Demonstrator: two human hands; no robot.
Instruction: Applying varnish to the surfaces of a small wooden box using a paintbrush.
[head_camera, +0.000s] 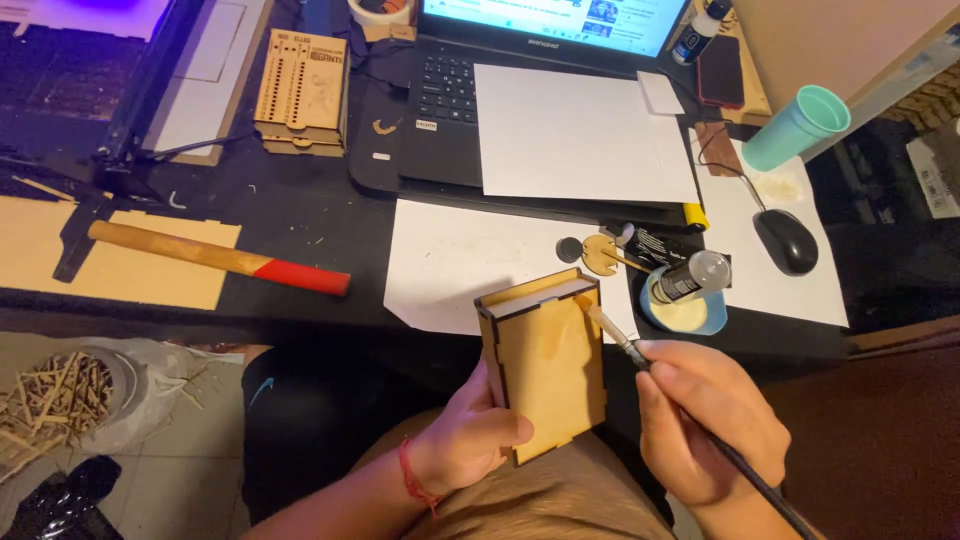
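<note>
- Left hand (470, 430) closed around near edge of wooden box (545, 362), held upright above lap, long axis near-to-far, slightly tilted.
- Right hand (700, 420) pinching paintbrush (640, 360), bristles touching box face, handle pointing near-right.
- Farther right, blue cup (690, 315) holding pale liquid, small dark bottle (690, 277) lying across rim.

The brush handle (760, 480) runs off the bottom edge. The laptop screen (555, 20) is cut at the top. The left hand (470, 435) hides the box's (548, 365) back.
</note>
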